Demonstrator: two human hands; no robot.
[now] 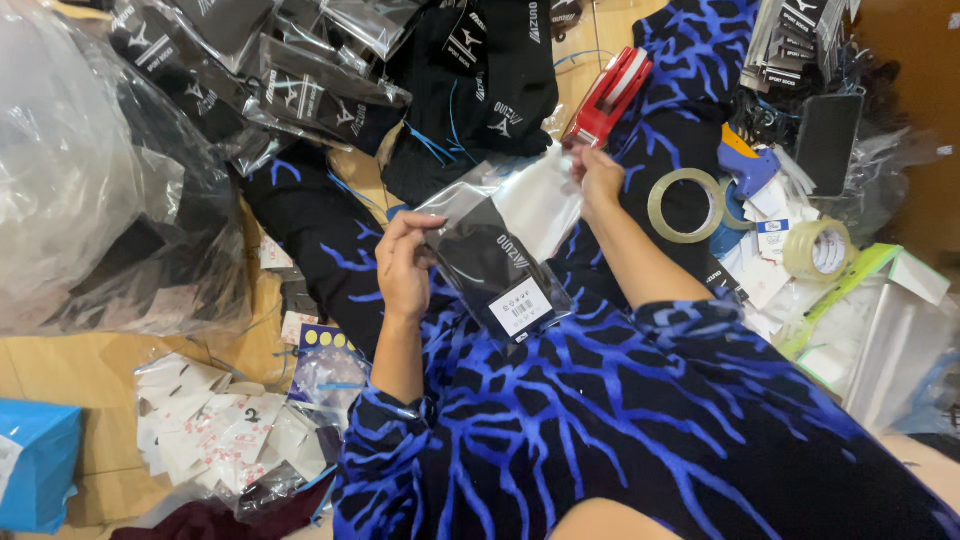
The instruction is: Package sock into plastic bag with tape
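Blue box (35,462) cut off at left edge; contents unseen.

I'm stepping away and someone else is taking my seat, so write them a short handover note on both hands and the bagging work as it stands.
Left hand: grips the near end of the clear plastic bag, pair of black socks partly inside.
Right hand: pinches the bag's far open end.
Done: sealed bagged socks piled at upper left.
Left: the bag in hand is not yet closed; loose black socks wait ahead. Clear tape roll and red tape dispenser lie by the right hand.
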